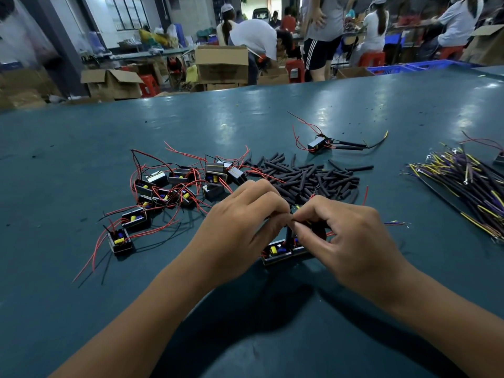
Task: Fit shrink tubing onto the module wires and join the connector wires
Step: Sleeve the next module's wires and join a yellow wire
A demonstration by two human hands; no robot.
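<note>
My left hand (240,227) and my right hand (346,241) meet over a small black module (275,252) with a yellow and a blue part inside. Both hands pinch thin wires at the same spot, where a black shrink tube (288,236) stands up from the module. What the fingertips hold is partly hidden. A pile of black shrink tubing (308,178) lies just behind my hands. Several more modules with red and black wires (169,192) lie to the left. A bundle of connector wires (463,184), black, yellow and purple, lies at the right.
One module with tubing fitted on its wires (319,143) lies apart at the back. The green table (81,148) runs to a far edge. Beyond it stand cardboard boxes (221,64), red stools and several people at work.
</note>
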